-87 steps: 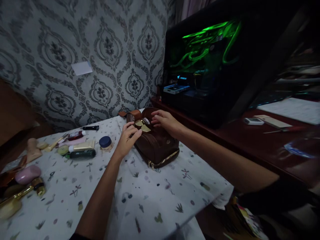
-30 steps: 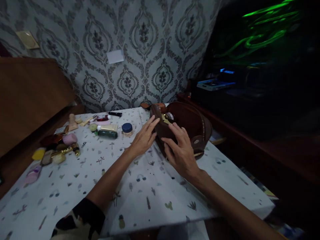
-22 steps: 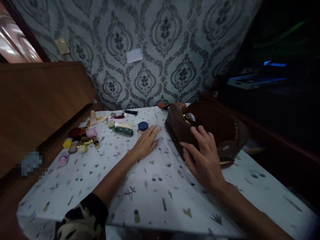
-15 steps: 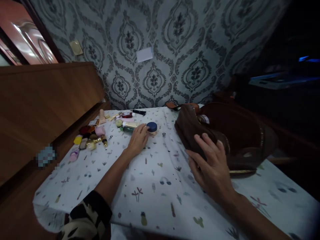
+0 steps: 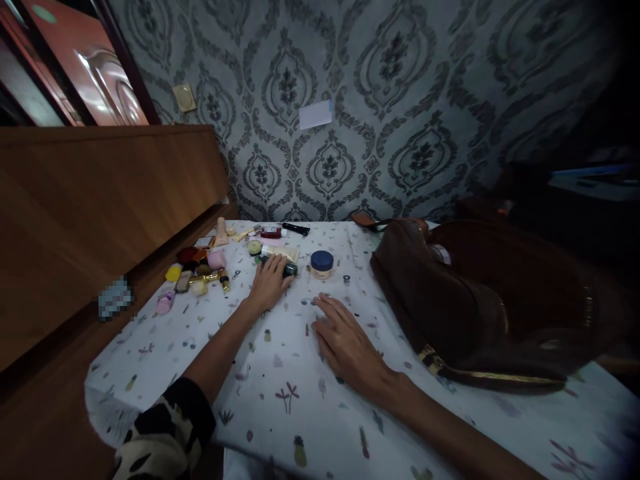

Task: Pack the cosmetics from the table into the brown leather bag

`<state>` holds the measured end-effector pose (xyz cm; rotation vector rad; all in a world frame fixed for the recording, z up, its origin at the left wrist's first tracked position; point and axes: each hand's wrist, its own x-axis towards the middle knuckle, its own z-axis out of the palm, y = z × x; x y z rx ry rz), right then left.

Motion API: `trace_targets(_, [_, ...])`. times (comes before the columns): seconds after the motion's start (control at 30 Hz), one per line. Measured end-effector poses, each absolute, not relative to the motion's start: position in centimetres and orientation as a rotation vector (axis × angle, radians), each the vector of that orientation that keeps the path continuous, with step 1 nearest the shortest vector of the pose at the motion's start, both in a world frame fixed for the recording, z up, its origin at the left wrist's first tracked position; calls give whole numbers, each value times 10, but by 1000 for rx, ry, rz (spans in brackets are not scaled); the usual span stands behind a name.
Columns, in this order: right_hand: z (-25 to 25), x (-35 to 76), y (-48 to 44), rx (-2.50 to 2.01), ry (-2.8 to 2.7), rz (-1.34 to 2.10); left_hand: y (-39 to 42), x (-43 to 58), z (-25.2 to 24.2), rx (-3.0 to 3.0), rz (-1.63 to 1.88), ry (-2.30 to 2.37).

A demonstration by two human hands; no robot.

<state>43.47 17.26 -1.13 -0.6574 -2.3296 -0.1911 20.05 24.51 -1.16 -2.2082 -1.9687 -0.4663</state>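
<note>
My left hand [image 5: 269, 285] lies over a dark green bottle [image 5: 290, 269], its fingers across the top and the thumb on the near side. The middle of the bottle is hidden beneath the fingers. Just behind it rests a pale cream tube [image 5: 285, 253]. To the right stands an upright jar [image 5: 321, 265] with a dark blue lid, apart from both hands. My right hand [image 5: 345, 340] is open and holds nothing, fingers stretched out over the patterned cloth [image 5: 320, 407], nearest to the jar. A large brown bag [image 5: 435, 300] sits to its right, unzipped, with a pale round item [image 5: 441, 254] at its opening.
At the left lies a cluster of cosmetics, including a pink-purple bottle [image 5: 165, 301], a yellow item [image 5: 173, 272] and a gold tube [image 5: 206, 277]. A red tube [image 5: 271, 233] and a black tube [image 5: 296, 229] lie near the wall. A wooden panel [image 5: 115, 180] borders the left side.
My left hand has moved from beside the blue-lidded jar leftward onto the green bottle. My right hand has shifted left, away from the bag, over the cloth. The view has turned slightly left.
</note>
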Motion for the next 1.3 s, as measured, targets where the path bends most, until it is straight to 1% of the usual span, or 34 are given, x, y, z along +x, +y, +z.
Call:
trace_targets(0.17, [-19,406,178,-562,-2375,-94,237,197,-10,-2170,-504,-1888])
trace_targets(0.37, [-21,411,184,-636,-2294,227,236,197,-7,-2088,-459,-1873])
trace_targets(0.43, [-21,415,185,-659,-2286,281,236,197,-7,-2087,-460,-1873])
trace_targets(0.6, [-20,416,185,-632,-2290,303,233,196,-8,-2096,-475,-1875])
trace_targets(0.73, [-20,415,185,-601,-2278,278,233,195,-7,-2124,-559,-1886])
trace_targets(0.83, [-18,415,185,-604,-2278,275,239,185,0,-2032,-587,-1950])
trace_targets(0.97, [-16,416,185,-608,-2292,271,253,154,9,-1860,-464,-2049])
trace_targets(1.13, [-16,416,185,-617,-2304,259,265,111,13,-1825,-261,-2104])
trace_targets(1.3, [-17,416,185,-627,-2294,266,276,89,17,-1763,-108,-2237])
